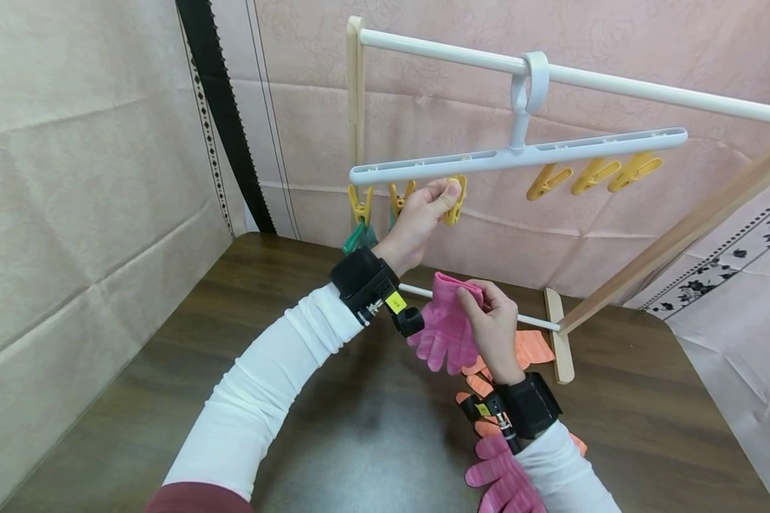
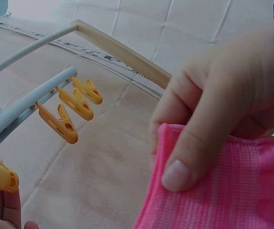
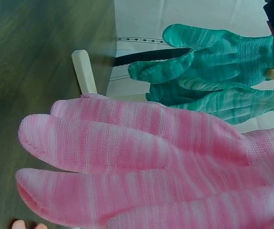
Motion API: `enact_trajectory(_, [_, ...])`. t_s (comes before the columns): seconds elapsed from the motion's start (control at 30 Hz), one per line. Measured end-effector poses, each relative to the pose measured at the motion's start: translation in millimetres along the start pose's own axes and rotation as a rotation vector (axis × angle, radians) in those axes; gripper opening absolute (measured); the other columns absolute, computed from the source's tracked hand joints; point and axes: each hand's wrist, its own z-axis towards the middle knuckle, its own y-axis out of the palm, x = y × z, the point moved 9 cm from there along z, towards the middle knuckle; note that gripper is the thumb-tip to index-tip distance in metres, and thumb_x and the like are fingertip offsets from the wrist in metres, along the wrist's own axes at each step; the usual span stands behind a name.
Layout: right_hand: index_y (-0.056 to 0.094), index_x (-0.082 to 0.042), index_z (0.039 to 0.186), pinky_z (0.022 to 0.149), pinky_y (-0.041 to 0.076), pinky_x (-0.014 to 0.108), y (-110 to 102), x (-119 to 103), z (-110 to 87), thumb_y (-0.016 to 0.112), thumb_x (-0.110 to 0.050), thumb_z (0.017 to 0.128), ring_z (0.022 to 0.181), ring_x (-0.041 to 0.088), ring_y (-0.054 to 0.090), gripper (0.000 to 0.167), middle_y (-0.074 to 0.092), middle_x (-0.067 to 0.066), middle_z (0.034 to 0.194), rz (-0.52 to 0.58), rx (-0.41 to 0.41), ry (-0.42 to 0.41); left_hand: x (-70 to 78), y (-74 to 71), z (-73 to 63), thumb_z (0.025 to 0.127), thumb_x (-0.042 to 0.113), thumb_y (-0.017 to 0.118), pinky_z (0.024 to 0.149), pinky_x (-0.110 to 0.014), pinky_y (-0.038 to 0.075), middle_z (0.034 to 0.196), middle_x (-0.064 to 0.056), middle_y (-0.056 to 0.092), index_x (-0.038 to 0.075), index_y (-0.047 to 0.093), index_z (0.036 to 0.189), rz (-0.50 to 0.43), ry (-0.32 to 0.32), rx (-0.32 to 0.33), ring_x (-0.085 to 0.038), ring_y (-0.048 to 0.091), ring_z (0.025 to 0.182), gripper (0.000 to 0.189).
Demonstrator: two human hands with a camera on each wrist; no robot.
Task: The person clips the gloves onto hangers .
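My left hand (image 1: pixel 416 222) is raised to the light-blue hanger (image 1: pixel 436 166), its thumb and fingers pinching a yellow clothespin (image 1: pixel 456 202) that hangs from the bar. Lower and to the right, my right hand (image 1: pixel 497 324) pinches the cuff of a pink knit glove (image 1: pixel 448 329). That glove dangles fingers down below the hanger. In the left wrist view the right thumb lies flat over the cuff edge. Green gloves (image 3: pixel 218 55) hang from two clothespins (image 1: pixel 361 206) at the hanger's left end, partly hidden behind my left arm in the head view.
The hanger hooks over a white rail (image 1: pixel 616 84) on a wooden stand (image 1: pixel 661 239). Several yellow clothespins (image 1: pixel 595 175) hang at its right side. Orange gloves (image 1: pixel 532 348) and another pink glove (image 1: pixel 503 477) lie on the brown table (image 1: pixel 346 427), partly under my right forearm.
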Motion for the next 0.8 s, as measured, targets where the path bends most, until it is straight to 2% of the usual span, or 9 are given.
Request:
enact_trajectory(0.37, [0.063, 0.001, 0.090, 0.048, 0.033, 0.016, -0.9, -17.9, 5.3, 0.060, -0.013, 0.083, 0.055, 0.006, 0.042, 0.016, 0.050, -0.005, 0.068, -0.003, 0.024, -0.035, 1.1, 1.3, 0.6, 0.092, 0.024, 0.044, 0.094, -0.029, 0.031, 0.090, 0.004, 0.053, 0.001, 0.051, 0.114, -0.007, -0.004, 0.002, -0.008, 0.046, 0.095, 0.033])
enact_trajectory(0.6, [0.061, 0.007, 0.091, 0.049, 0.031, 0.015, 0.9, -46.2, 2.2, 0.058, -0.006, 0.084, 0.055, 0.004, 0.040, 0.015, 0.048, -0.005, 0.067, -0.032, 0.021, -0.046, -0.2, 1.7, 0.9, 0.091, 0.023, 0.045, 0.093, -0.029, 0.031, 0.090, 0.003, 0.055, 0.000, 0.051, 0.113, -0.023, -0.017, 0.012, -0.011, 0.048, 0.099, 0.032])
enact_trajectory(0.8, [0.061, 0.005, 0.092, 0.049, 0.031, 0.016, 1.4, -42.1, 6.5, 0.059, -0.009, 0.084, 0.056, 0.006, 0.040, 0.016, 0.048, -0.005, 0.067, -0.027, 0.022, -0.040, -1.4, 1.0, 1.8, 0.091, 0.023, 0.046, 0.092, -0.029, 0.030, 0.091, 0.003, 0.055, 0.001, 0.051, 0.113, -0.024, -0.023, 0.022, -0.010, 0.048, 0.098, 0.032])
